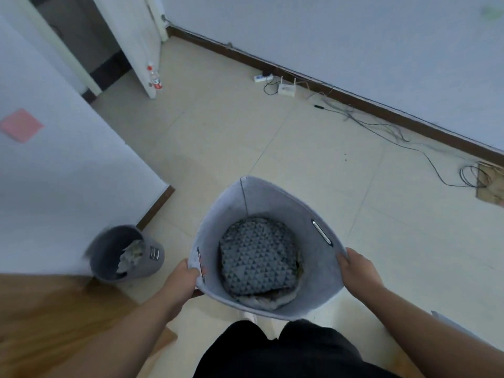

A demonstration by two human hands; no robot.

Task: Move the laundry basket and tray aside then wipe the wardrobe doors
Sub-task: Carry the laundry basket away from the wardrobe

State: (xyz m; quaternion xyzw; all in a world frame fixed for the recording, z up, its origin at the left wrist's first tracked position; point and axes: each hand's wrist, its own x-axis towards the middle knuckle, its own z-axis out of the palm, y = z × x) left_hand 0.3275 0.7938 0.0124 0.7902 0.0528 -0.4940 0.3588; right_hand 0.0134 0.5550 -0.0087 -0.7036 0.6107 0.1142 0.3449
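Note:
A grey felt laundry basket (pixel 272 203) sits low in the middle of the view, in front of my legs. Inside it lies folded cloth with a grey triangle pattern (pixel 257 256). My left hand (pixel 182 276) grips the basket's left rim beside a metal-edged handle slot. My right hand (pixel 357 271) grips the right rim, below the other handle slot (pixel 321 232). Whether the basket rests on the tiled floor or hangs just above it, I cannot tell. No tray and no wardrobe doors are in sight.
A small grey waste bin (pixel 125 253) with crumpled paper stands left, against a white wall corner. A wooden surface (pixel 54 317) fills the lower left. A power strip, a router (pixel 286 90) and loose cables run along the far baseboard. A bottle (pixel 155 77) stands by the open door.

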